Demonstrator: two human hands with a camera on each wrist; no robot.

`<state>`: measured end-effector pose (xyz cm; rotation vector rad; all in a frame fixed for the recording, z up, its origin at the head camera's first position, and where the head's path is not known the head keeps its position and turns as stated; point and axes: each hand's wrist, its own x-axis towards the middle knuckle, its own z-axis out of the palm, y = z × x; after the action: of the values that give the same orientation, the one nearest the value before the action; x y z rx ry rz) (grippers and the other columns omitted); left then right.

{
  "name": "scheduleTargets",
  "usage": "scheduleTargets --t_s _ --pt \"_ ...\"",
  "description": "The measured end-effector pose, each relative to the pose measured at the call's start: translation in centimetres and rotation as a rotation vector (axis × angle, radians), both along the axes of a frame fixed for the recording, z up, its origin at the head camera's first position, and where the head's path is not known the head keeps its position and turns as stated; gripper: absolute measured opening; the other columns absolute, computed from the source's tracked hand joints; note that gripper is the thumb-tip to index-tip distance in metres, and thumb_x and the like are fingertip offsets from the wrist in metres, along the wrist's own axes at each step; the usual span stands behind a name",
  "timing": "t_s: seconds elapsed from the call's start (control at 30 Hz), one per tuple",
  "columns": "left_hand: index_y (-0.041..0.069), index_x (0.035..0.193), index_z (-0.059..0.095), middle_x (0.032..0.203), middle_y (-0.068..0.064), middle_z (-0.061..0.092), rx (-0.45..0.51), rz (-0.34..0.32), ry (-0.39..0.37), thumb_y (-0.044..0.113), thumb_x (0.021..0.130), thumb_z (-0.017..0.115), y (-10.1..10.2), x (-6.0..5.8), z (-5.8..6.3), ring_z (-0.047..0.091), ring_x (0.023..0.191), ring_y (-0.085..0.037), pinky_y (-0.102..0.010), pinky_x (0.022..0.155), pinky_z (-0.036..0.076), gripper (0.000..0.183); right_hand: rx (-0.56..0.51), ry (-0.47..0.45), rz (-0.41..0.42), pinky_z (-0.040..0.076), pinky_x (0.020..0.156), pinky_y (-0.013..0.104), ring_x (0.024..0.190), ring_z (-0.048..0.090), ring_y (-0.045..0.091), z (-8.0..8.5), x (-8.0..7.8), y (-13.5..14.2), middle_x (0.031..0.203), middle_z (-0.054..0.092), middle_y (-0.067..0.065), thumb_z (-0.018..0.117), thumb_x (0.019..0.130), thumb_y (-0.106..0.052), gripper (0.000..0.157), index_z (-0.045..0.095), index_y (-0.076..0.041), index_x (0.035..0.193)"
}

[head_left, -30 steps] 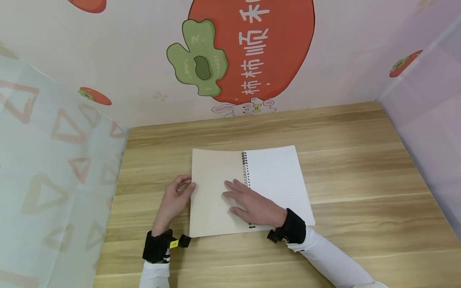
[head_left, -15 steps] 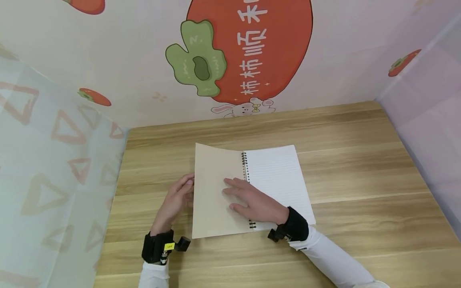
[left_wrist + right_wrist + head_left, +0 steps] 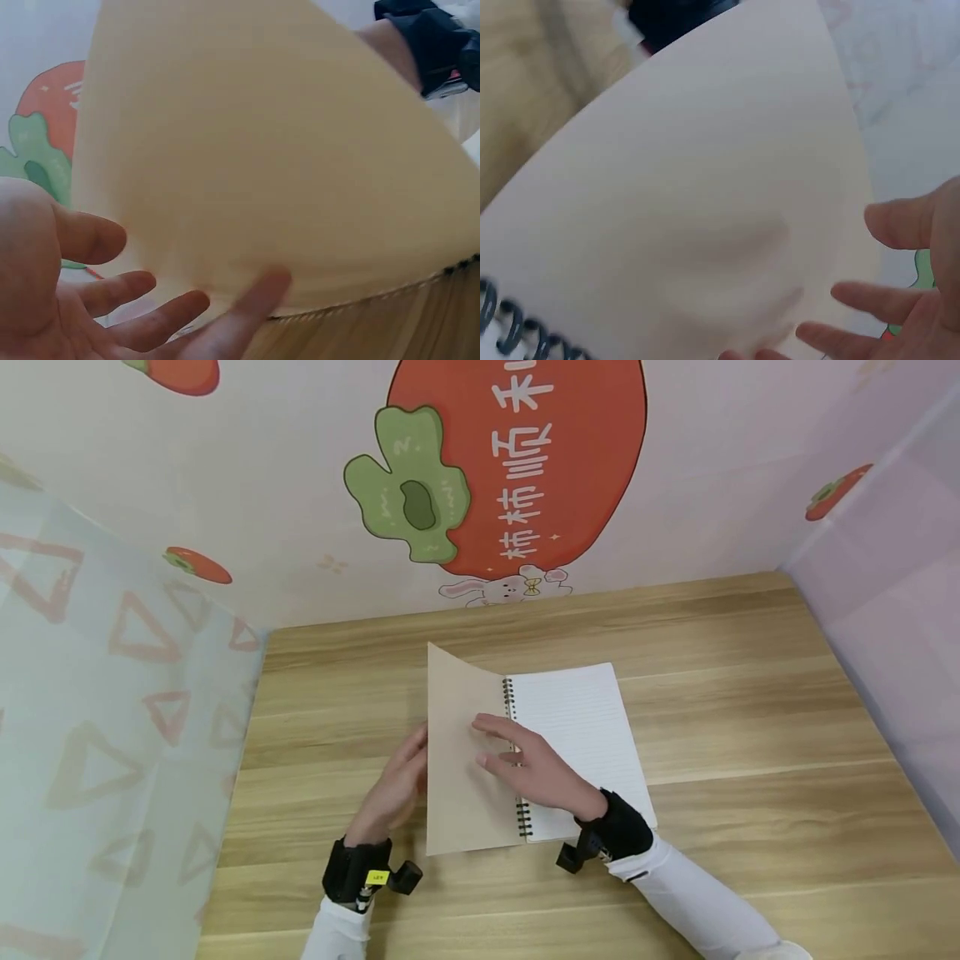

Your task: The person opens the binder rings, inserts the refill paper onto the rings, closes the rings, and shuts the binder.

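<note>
A spiral notebook lies open on the table, its white lined page on the right. Its beige cover is lifted at the left and tilts up from the black spiral binding. My left hand is behind the cover, fingers extended against its outer face; the head view hides the fingertips. In the left wrist view those fingers look spread and relaxed. Over the inner face of the cover and the binding hovers my right hand, fingers spread and holding nothing.
The wooden table extends around the notebook on all sides. A printed wall with a large red persimmon stands behind it, and side panels rise at left and right. Each wrist wears a black strap with a small camera.
The cover has risen from nearly flat to a steep tilt. My left hand has moved from its left edge to behind it, going right. My right hand has lifted slightly off the cover.
</note>
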<state>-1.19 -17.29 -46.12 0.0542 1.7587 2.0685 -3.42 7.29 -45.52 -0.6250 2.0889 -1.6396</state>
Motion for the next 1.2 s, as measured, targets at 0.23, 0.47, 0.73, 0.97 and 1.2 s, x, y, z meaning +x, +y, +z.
scheduleTargets --t_s 0.23,0.47,0.73,0.97,1.2 --pt "0.014 0.160 0.033 0.161 -0.009 0.038 -0.034 0.017 -0.006 0.047 0.105 0.051 3.0 -0.1 0.2 0.049 0.134 -0.031 -0.047 0.102 0.052 0.066 -0.045 -0.172 -0.044 0.043 0.111 0.051 0.148 0.041 0.026 2.4 -0.1 0.4 0.159 0.046 -0.006 0.057 0.102 -0.048 0.064 0.044 -0.019 0.158" --pt "0.021 0.158 0.038 0.162 -0.005 0.037 -0.073 -0.003 0.020 0.043 0.102 0.060 4.7 -0.3 0.3 0.044 0.144 -0.034 -0.060 0.105 0.047 0.064 -0.089 -0.213 -0.035 0.039 0.114 0.054 0.153 0.033 0.026 3.6 0.0 1.1 0.165 0.036 -0.006 0.055 0.104 -0.046 0.064 0.037 -0.024 0.161" --pt "0.018 0.160 0.036 0.164 -0.007 0.035 -0.062 -0.023 0.044 0.035 0.101 0.064 5.5 -0.3 0.0 0.046 0.143 -0.033 -0.061 0.106 0.046 0.068 -0.097 -0.231 -0.037 0.037 0.116 0.057 0.154 0.032 0.030 4.9 0.1 1.8 0.171 0.025 0.003 0.061 0.102 -0.040 0.077 0.026 -0.016 0.165" --pt "0.020 0.155 0.043 0.162 -0.003 0.039 -0.053 -0.030 0.044 0.033 0.098 0.069 6.2 -0.4 -0.2 0.046 0.144 -0.037 -0.059 0.105 0.048 0.064 -0.150 -0.255 -0.032 0.042 0.112 0.056 0.153 0.033 0.033 5.3 0.2 2.6 0.169 0.026 0.004 0.066 0.100 -0.028 0.077 0.026 -0.015 0.164" --pt "0.022 0.159 0.039 0.165 -0.001 0.035 0.003 -0.055 0.058 0.026 0.100 0.066 6.3 -0.7 -0.6 0.041 0.147 -0.038 -0.053 0.105 0.050 0.065 -0.234 -0.258 -0.021 0.044 0.108 0.057 0.149 0.038 0.039 5.6 0.0 2.9 0.167 0.029 0.006 0.061 0.101 -0.014 0.067 0.031 -0.016 0.162"
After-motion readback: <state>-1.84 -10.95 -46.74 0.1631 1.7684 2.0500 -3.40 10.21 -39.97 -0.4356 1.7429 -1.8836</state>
